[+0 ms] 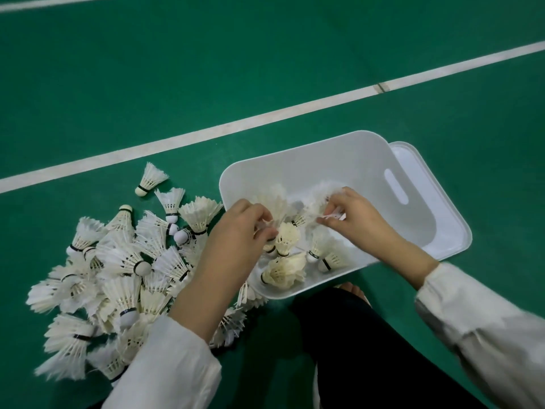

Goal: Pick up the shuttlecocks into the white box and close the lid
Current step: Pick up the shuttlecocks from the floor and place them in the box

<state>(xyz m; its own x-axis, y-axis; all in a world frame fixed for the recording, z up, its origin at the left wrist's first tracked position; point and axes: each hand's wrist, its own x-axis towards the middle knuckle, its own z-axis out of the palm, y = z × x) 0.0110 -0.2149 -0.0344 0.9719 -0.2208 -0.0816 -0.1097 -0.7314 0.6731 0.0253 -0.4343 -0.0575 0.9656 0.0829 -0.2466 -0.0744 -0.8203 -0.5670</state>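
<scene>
The white box (298, 156) stands open on the green floor, with several feather shuttlecocks (284, 271) lying inside. Both hands are over the box. My left hand (236, 231) has its fingers curled round a shuttlecock (274, 206) at the box's left side. My right hand (354, 215) pinches the feathers of another shuttlecock (320, 193) near the box's middle. A big heap of shuttlecocks (126, 270) lies on the floor to the left of the box. The white lid (427, 184) lies under the box, sticking out at its right side.
A single shuttlecock (149, 180) lies apart at the heap's far edge. White court lines (265, 116) cross the green floor beyond the box. My dark trouser leg (348, 349) and a foot (352, 289) are just in front of the box.
</scene>
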